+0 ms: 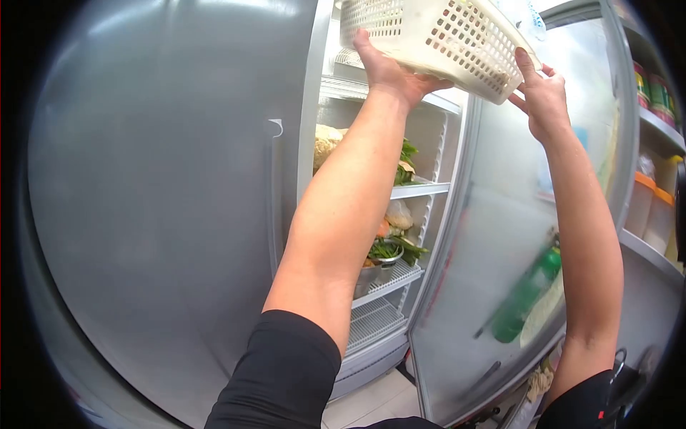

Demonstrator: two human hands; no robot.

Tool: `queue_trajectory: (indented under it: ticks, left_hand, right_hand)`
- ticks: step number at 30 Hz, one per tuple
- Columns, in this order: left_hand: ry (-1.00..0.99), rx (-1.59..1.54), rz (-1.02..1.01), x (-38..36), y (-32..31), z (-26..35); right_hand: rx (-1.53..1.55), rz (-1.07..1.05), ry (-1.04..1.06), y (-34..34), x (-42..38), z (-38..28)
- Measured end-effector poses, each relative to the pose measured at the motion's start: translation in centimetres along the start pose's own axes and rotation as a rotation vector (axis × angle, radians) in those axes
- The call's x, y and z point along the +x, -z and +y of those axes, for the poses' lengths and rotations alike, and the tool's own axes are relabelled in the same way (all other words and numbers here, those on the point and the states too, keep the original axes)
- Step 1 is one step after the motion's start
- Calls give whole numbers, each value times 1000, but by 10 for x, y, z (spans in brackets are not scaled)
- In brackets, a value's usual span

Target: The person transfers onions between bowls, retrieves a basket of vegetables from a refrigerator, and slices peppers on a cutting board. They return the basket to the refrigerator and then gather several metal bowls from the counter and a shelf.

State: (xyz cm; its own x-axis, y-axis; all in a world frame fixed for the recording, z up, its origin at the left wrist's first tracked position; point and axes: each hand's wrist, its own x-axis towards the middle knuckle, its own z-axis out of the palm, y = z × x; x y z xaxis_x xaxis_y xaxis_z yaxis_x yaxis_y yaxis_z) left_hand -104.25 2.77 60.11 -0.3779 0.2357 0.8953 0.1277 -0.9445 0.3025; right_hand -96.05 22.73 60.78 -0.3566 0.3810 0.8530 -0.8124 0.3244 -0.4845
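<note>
Both my hands hold up a cream plastic basket [471, 46] with square holes, at the top of the open fridge. My left hand [393, 71] supports it from below, thumb up against its side and fingers under the base. At the right end, my right hand [541, 89] grips the rim, its thumb on the outer wall. The basket is tilted, and what lies inside cannot be made out through the holes. A wire shelf [350, 87] of the fridge is just below and behind my left hand.
Leafy greens [408, 161] and a metal bowl of green vegetables [386, 252] stand on lower fridge shelves. The glass door [493, 236] swings open to the right. A grey steel panel [164, 200] fills the left. Shelves at right hold orange-lidded containers [657, 214] and cans [661, 100].
</note>
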Motion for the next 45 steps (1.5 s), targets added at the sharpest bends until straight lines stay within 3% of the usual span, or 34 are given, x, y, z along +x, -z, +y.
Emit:
queue_trajectory:
  ticks: [3, 4, 6, 8, 9, 12, 13, 15, 17, 20, 21, 23, 24, 26, 27, 28, 30, 32, 34, 35, 37, 40, 45]
  left_hand:
    - [-40, 107, -91, 25, 18, -8]
    - [-32, 88, -84, 40, 62, 6]
    - [-41, 71, -40, 50, 93, 5]
    - [-93, 150, -108, 64, 120, 11]
    - [-164, 273, 197, 64, 104, 6]
    - [-291, 347, 427, 43, 107, -4]
    - [-316, 310, 440, 22, 102, -16]
    - [-259, 433, 303, -47, 90, -45]
    - [8, 452, 162, -135, 89, -73]
    - [373, 877, 202, -279, 110, -117]
    - [685, 979, 239, -326, 112, -111]
    - [1005, 1100, 480, -430, 110, -101]
    - [1059, 1241, 599, -484, 104, -90]
    - [1066, 1174, 1097, -580, 68, -73]
    - [1091, 1058, 1348, -613, 45, -65]
    - [1081, 1054, 1468, -632, 26, -58]
    - [1045, 1032, 1771, -678, -29, -47]
    - [1016, 1041, 1797, -685, -59, -39]
    - [1031, 1271, 1710, -704, -69, -22]
    - [1092, 1477, 1622, -718, -73, -10]
    - [1272, 1566, 1598, -759, -83, 16]
    - [1344, 1437, 1790, -796, -133, 40]
    - [1460, 1425, 1959, -935, -267, 40]
  right_hand:
    - [-45, 7, 5, -5, 34, 16]
    - [-94, -26, 21, -48, 53, 38]
    - [-179, -152, 2, -88, 35, 38]
    - [-388, -165, 309, -123, 22, 53]
    - [-431, -129, 338, -131, 28, 62]
    - [-538, -51, 433, -156, 54, 77]
    - [-371, -224, 355, -150, 44, 66]
    - [-348, -236, 403, -172, 51, 82]
    - [-416, -240, 471, -201, 76, 112]
    - [-409, -391, 466, -222, 71, 145]
    - [-476, -411, 510, -231, 70, 162]
    - [-456, -350, 593, -253, 65, 189]
    - [-372, -281, 619, -264, 50, 196]
    - [-315, -455, 286, -236, 13, 167]
    - [-271, -293, 390, -228, 7, 174]
    - [-209, -131, 480, -222, -3, 179]
    - [-78, -55, 562, -194, -36, 180]
    - [26, -119, 586, -158, -82, 175]
    - [58, -276, 580, -132, -133, 170]
    - [48, -363, 564, -120, -159, 168]
    - [-9, -549, 523, -102, -208, 164]
    - [-119, -752, 452, -89, -259, 156]
    - [-278, -910, 371, -72, -321, 150]
